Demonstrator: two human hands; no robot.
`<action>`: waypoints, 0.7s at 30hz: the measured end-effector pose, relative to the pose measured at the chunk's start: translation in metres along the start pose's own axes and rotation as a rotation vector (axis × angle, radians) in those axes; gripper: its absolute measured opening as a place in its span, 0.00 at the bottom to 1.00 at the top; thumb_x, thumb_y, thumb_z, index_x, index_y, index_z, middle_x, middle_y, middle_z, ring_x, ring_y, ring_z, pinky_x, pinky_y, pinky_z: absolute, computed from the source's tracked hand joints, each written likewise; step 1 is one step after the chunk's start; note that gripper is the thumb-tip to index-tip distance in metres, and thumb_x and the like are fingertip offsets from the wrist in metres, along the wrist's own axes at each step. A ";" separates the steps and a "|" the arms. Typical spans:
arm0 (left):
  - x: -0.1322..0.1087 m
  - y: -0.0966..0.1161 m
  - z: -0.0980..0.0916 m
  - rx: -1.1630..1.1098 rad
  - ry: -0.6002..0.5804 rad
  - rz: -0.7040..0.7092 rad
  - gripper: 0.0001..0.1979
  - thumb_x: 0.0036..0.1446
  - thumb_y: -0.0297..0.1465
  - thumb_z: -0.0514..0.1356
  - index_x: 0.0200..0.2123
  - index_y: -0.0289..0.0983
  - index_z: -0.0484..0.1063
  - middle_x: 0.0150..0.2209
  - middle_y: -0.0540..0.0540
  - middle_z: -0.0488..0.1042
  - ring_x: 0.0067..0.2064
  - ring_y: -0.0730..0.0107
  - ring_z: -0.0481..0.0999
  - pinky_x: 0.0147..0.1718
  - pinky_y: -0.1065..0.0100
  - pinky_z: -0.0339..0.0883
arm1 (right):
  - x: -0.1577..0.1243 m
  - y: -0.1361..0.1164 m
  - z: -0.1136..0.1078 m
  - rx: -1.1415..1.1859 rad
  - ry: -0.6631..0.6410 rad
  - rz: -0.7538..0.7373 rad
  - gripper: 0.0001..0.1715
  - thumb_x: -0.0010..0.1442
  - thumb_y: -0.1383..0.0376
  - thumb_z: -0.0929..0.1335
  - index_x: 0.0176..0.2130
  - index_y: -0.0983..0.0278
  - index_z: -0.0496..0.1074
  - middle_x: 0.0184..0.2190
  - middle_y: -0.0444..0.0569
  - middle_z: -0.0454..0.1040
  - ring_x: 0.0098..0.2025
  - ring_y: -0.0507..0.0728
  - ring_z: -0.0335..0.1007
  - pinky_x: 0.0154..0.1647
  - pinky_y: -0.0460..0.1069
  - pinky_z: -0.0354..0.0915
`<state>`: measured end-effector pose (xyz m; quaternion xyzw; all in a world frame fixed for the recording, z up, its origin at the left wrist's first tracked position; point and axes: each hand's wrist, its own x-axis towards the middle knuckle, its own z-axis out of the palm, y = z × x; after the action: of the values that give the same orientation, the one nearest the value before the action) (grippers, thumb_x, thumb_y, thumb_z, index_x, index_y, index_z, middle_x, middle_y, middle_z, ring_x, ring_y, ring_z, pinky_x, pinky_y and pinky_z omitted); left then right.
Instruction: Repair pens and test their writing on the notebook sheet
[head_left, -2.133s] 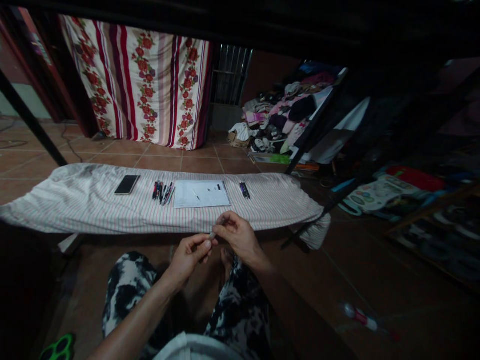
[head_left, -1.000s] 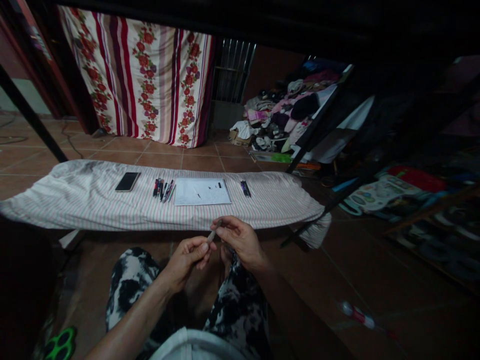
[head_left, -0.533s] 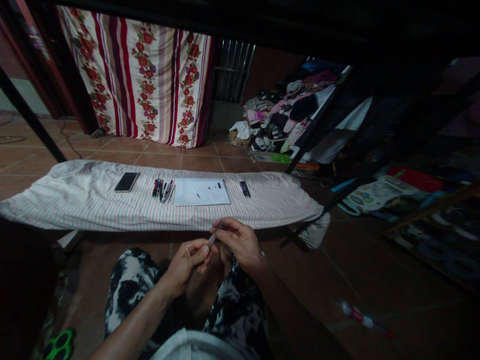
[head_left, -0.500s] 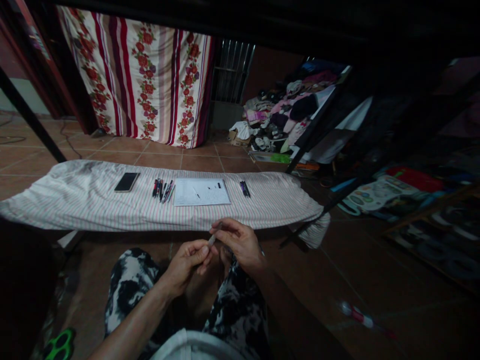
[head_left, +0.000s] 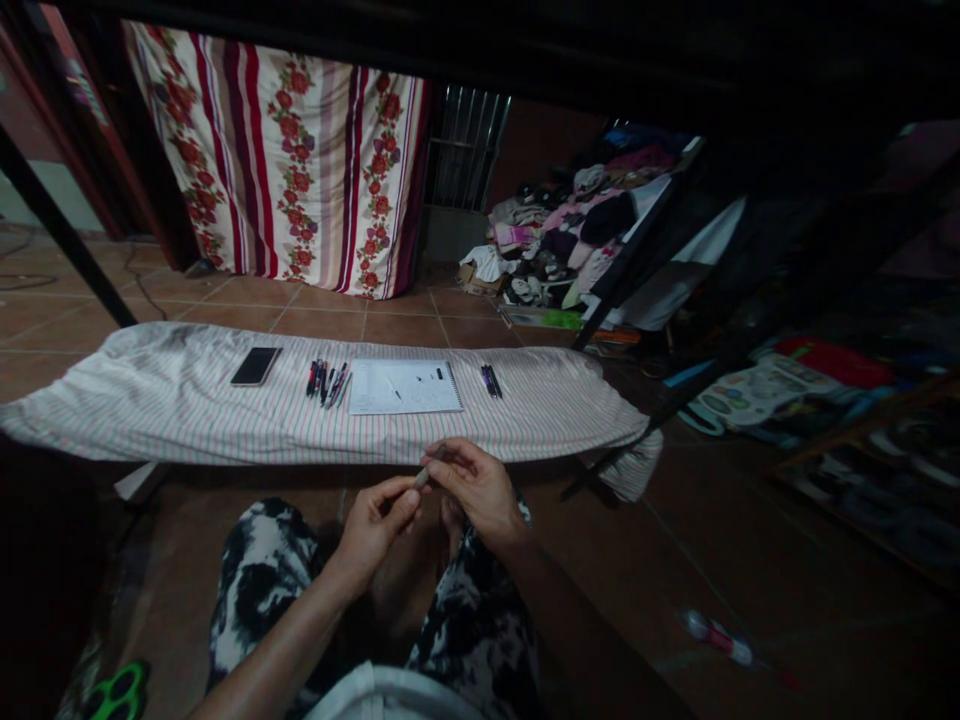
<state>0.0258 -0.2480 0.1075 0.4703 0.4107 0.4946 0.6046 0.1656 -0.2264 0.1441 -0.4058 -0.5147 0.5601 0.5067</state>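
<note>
The left hand (head_left: 377,520) is pinching the near end of a small greyish object (head_left: 422,478), the right hand (head_left: 480,492) its far end; both are hiding much of it, leaving its kind unclear. Beyond them, a notebook (head_left: 412,397) is lying on striped cloth (head_left: 225,425), its markings too small to read.

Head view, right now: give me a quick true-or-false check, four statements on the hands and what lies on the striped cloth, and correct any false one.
1. The left hand and right hand pinch one slim grey object. True.
2. The smartphone lies to the right of the spiral notebook. False: the smartphone lies to the left of the spiral notebook.
3. A small group of pens lies to the right of the notebook, apart from it. True.
4. The striped cloth is bunched under the notebook only. False: the striped cloth spreads well beyond it on both sides.
</note>
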 end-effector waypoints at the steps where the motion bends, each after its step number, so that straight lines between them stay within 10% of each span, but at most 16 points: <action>1: 0.000 -0.001 -0.001 -0.025 -0.012 -0.007 0.17 0.47 0.40 0.62 0.35 0.32 0.76 0.22 0.50 0.67 0.23 0.76 0.61 0.22 0.73 0.53 | -0.001 -0.001 -0.001 0.009 -0.018 0.013 0.16 0.45 0.59 0.72 0.34 0.63 0.71 0.31 0.45 0.73 0.30 0.51 0.70 0.33 0.47 0.68; 21: 0.003 -0.011 -0.004 -0.027 -0.006 -0.039 0.19 0.47 0.42 0.62 0.33 0.30 0.75 0.19 0.52 0.64 0.21 0.78 0.61 0.21 0.73 0.52 | 0.008 0.008 0.001 0.041 0.056 0.049 0.12 0.44 0.60 0.73 0.30 0.63 0.73 0.27 0.43 0.75 0.33 0.51 0.71 0.37 0.45 0.65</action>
<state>0.0251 -0.2451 0.0961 0.4555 0.4113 0.4867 0.6217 0.1620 -0.2187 0.1367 -0.4234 -0.4785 0.5714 0.5151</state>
